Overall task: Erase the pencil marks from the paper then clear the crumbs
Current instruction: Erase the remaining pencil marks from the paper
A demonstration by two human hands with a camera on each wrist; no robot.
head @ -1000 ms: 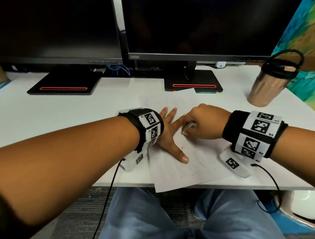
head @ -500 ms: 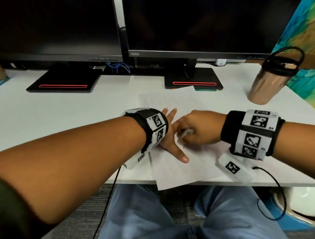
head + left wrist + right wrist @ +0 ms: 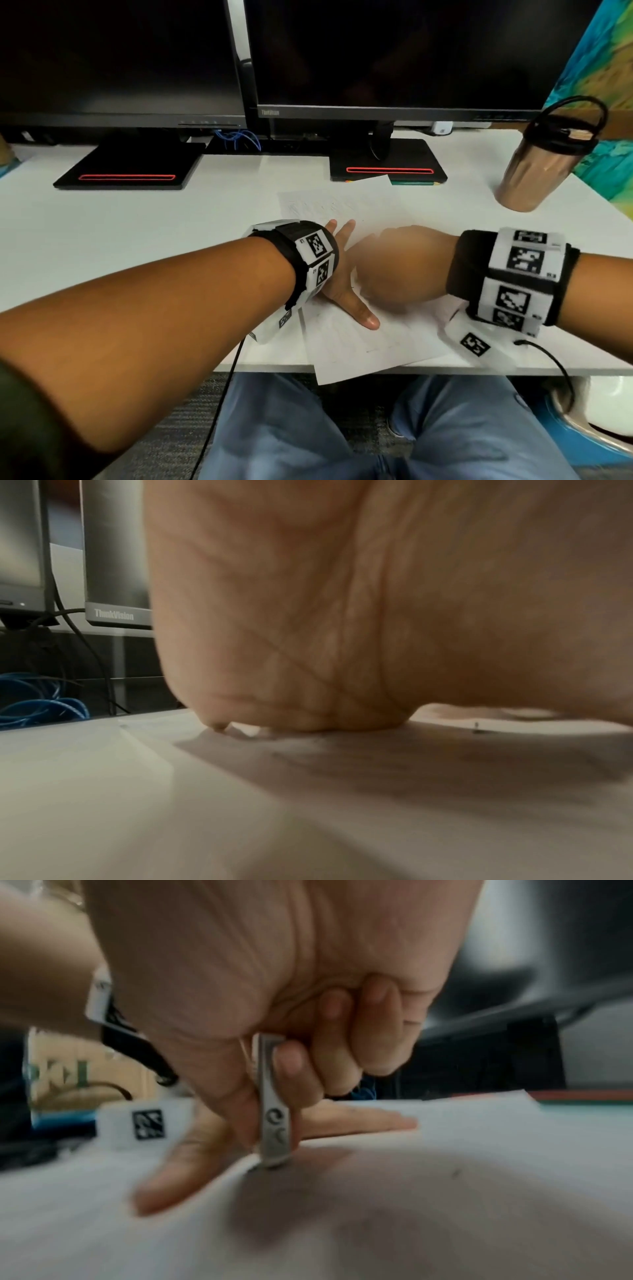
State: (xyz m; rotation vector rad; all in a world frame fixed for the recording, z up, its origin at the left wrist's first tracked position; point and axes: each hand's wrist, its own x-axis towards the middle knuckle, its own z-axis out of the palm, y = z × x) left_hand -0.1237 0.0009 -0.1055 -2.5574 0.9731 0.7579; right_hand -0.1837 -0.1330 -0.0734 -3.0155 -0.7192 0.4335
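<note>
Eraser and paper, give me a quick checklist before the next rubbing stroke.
1. Left hand flat on the paper: ok.
2. Right hand pinches the eraser: ok.
3. Eraser tip touching the paper: ok.
4. Pencil marks all gone: not ok, faint marks remain.
5. Paper fully on the desk: not ok, the near corner overhangs.
6. Crumbs cleared: cannot tell.

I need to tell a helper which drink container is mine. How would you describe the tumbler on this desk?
Start at the right monitor; on the white desk right of its stand is the tumbler. It is the only copper-coloured thing there, with a black loop-handled lid.
</note>
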